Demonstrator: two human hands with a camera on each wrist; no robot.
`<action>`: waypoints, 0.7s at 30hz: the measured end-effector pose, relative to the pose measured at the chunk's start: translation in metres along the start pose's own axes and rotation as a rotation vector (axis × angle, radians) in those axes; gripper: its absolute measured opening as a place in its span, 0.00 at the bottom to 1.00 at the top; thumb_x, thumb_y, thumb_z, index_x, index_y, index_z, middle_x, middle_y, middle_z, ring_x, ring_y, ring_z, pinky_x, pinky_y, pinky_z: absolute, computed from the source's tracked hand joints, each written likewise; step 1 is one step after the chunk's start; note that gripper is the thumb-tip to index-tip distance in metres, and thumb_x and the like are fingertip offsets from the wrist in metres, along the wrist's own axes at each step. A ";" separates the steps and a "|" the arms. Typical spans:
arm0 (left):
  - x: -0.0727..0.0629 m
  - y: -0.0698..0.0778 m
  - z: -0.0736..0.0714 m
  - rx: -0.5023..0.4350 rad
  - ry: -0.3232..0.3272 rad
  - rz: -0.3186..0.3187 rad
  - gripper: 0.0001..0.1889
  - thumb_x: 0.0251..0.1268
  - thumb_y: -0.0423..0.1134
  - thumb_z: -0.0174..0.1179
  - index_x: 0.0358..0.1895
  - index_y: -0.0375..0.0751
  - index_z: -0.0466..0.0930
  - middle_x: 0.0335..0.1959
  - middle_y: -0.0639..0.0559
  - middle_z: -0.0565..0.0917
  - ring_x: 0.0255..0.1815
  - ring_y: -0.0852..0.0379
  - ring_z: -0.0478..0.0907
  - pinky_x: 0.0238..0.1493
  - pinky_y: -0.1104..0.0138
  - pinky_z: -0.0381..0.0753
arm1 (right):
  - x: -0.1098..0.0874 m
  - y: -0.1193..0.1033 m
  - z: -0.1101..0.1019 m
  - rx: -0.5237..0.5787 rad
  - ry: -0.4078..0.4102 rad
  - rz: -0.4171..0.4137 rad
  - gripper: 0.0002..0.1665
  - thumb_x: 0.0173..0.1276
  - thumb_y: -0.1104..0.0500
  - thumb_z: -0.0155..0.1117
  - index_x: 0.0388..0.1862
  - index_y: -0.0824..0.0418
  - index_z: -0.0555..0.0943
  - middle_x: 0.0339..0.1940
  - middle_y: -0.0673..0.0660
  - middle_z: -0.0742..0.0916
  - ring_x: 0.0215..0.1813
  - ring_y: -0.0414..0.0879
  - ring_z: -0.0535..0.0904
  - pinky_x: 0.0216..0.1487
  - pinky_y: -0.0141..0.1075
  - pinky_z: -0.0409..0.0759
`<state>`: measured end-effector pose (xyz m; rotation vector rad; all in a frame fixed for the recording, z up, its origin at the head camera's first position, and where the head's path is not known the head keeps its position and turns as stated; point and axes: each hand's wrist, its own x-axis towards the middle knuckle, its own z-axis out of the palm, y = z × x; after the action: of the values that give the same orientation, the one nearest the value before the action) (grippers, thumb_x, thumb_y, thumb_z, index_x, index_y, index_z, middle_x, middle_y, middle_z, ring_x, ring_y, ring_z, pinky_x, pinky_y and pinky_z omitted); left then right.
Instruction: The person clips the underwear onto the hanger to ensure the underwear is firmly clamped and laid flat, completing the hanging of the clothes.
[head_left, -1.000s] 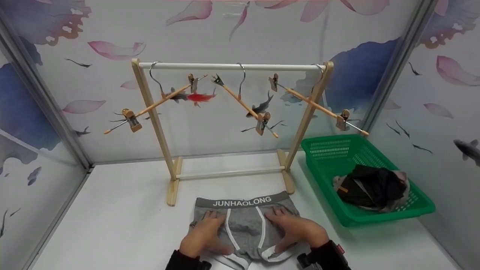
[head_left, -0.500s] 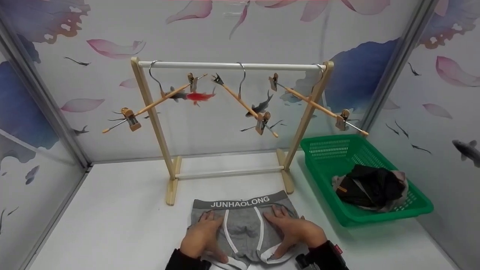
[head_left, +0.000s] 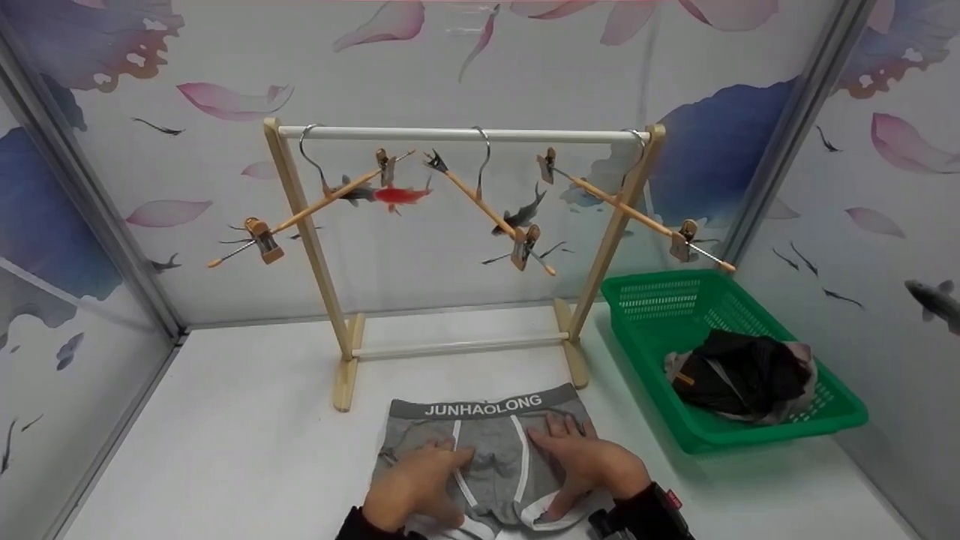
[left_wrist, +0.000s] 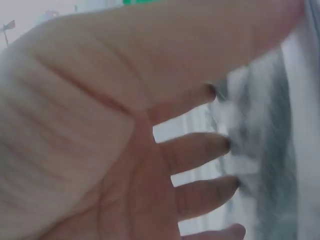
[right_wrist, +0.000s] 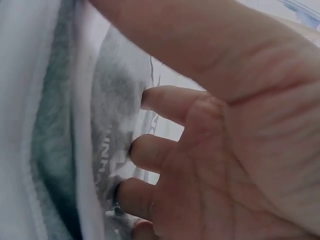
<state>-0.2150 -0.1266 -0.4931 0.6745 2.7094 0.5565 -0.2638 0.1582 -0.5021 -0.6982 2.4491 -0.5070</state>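
Grey JUNHAOLONG boxer briefs point(head_left: 491, 466) are lying on the white worktop point(head_left: 225, 435), the left hand point(head_left: 420, 484) and right hand point(head_left: 592, 461) resting on them with fingers point(right_wrist: 170, 102) spread, gripping nothing.

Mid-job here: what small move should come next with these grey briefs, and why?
Probably slide the left hand gently outward while the right hand steadies the grey briefs: they look creased between the white trims, and the left hand lies over part of one trim. The waistband looks fairly flat.
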 end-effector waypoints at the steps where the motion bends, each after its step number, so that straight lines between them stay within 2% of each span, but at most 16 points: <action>1: -0.002 0.002 0.000 -0.007 0.008 0.043 0.41 0.49 0.47 0.79 0.70 0.42 0.75 0.69 0.38 0.75 0.70 0.38 0.70 0.66 0.47 0.71 | 0.000 -0.001 0.000 -0.002 -0.004 -0.003 0.67 0.50 0.44 0.85 0.83 0.57 0.57 0.81 0.73 0.51 0.80 0.73 0.39 0.75 0.65 0.40; 4: -0.011 0.006 -0.001 -0.065 0.045 0.199 0.31 0.64 0.47 0.71 0.69 0.41 0.76 0.65 0.48 0.80 0.65 0.51 0.76 0.63 0.57 0.76 | 0.004 -0.007 -0.003 0.016 0.016 -0.058 0.62 0.54 0.43 0.82 0.82 0.57 0.59 0.81 0.72 0.54 0.80 0.71 0.41 0.75 0.66 0.43; 7: -0.022 0.007 -0.006 -0.119 0.094 0.357 0.23 0.73 0.46 0.63 0.65 0.42 0.79 0.60 0.53 0.82 0.60 0.58 0.79 0.58 0.62 0.79 | 0.011 -0.015 -0.011 0.057 0.088 -0.176 0.54 0.65 0.43 0.74 0.81 0.61 0.59 0.80 0.71 0.58 0.81 0.69 0.45 0.75 0.66 0.46; 10: -0.033 0.004 -0.015 -0.085 0.194 0.491 0.16 0.75 0.44 0.62 0.60 0.46 0.83 0.53 0.57 0.85 0.53 0.61 0.81 0.52 0.65 0.81 | 0.021 -0.027 -0.026 0.105 0.183 -0.297 0.47 0.73 0.45 0.65 0.81 0.64 0.59 0.79 0.69 0.63 0.79 0.65 0.56 0.74 0.62 0.55; 12: -0.039 -0.001 -0.023 -0.019 0.304 0.556 0.13 0.72 0.41 0.64 0.56 0.48 0.85 0.48 0.59 0.85 0.49 0.62 0.82 0.48 0.66 0.82 | 0.028 -0.036 -0.038 0.115 0.246 -0.365 0.43 0.76 0.46 0.62 0.80 0.65 0.59 0.78 0.67 0.66 0.77 0.62 0.62 0.73 0.58 0.61; 14: -0.044 -0.007 -0.034 0.054 0.442 0.589 0.12 0.67 0.38 0.68 0.52 0.49 0.86 0.44 0.60 0.84 0.45 0.63 0.82 0.46 0.66 0.82 | 0.037 -0.045 -0.051 0.137 0.302 -0.396 0.41 0.78 0.47 0.60 0.80 0.65 0.60 0.76 0.66 0.70 0.74 0.60 0.68 0.71 0.55 0.67; 16: -0.050 -0.012 -0.048 0.108 0.577 0.581 0.13 0.62 0.36 0.72 0.49 0.49 0.86 0.43 0.60 0.84 0.44 0.62 0.82 0.44 0.64 0.83 | 0.045 -0.056 -0.064 0.204 0.323 -0.413 0.39 0.79 0.49 0.59 0.79 0.66 0.61 0.75 0.67 0.71 0.73 0.60 0.70 0.69 0.54 0.69; 18: -0.058 -0.017 -0.064 0.140 0.696 0.550 0.14 0.57 0.34 0.74 0.47 0.49 0.86 0.42 0.61 0.84 0.43 0.61 0.82 0.43 0.62 0.83 | 0.054 -0.067 -0.078 0.283 0.325 -0.427 0.37 0.80 0.51 0.58 0.79 0.67 0.61 0.75 0.68 0.71 0.74 0.61 0.68 0.70 0.53 0.69; 21: -0.074 -0.020 -0.094 0.206 0.820 0.486 0.15 0.55 0.32 0.75 0.45 0.48 0.87 0.43 0.60 0.84 0.44 0.59 0.82 0.43 0.60 0.83 | 0.068 -0.088 -0.098 0.414 0.297 -0.415 0.36 0.80 0.51 0.57 0.80 0.63 0.61 0.74 0.66 0.72 0.74 0.58 0.69 0.69 0.51 0.70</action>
<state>-0.1938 -0.2074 -0.4053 1.4478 3.3865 0.8088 -0.3381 0.0694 -0.4096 -1.0073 2.3391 -1.3180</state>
